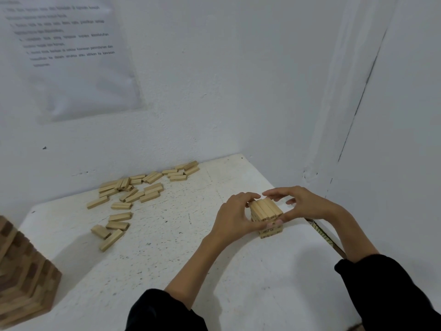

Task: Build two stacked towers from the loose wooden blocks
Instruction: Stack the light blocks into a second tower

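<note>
Gripped between the left hand (pixel 235 218) and right hand (pixel 303 204), the block tower (pixel 266 209) could skew if either squeezes harder.

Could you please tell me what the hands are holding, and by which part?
Both hold the tower by its upper layers: left hand on its left side, right hand on its right.

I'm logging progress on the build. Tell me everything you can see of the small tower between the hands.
The small tower is pale, plain wood, several short layers, upright on the white speckled table near its right edge. Its top layer is three blocks lying side by side; lower faces carry dark printed marks. The left hand curls round its left and front, the right hand cups its right and back, hiding the middle layers.
</note>
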